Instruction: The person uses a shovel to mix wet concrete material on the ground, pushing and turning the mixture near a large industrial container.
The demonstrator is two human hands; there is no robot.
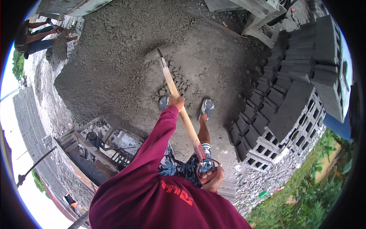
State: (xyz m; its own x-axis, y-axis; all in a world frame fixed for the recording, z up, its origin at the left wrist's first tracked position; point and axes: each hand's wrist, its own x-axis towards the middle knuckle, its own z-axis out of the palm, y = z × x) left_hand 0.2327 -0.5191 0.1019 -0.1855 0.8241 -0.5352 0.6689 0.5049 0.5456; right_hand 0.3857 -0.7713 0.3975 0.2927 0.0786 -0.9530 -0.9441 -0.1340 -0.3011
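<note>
A shovel point(176, 92) with a pale wooden shaft and a red metal D-shaped handle slants across the middle of the head view. My left hand point(176, 102) is wrapped round the shaft about halfway along. Lower down and to the right, my right hand point(214, 178) is closed on the red handle close to my body. The metal blade point(159, 53) lies at the near edge of a broad heap of damp grey mix point(110, 57), partly sunk in it. Loose clumps point(179, 82) lie along the shaft near my feet.
Stacked grey hollow blocks point(293, 110) rise on the right. A wooden and metal frame point(91, 145) stands at the lower left. Wooden legs of a stand point(259, 30) are at the upper right. Another person point(40, 36) is at the far left. Green plants point(305, 202) grow at the lower right.
</note>
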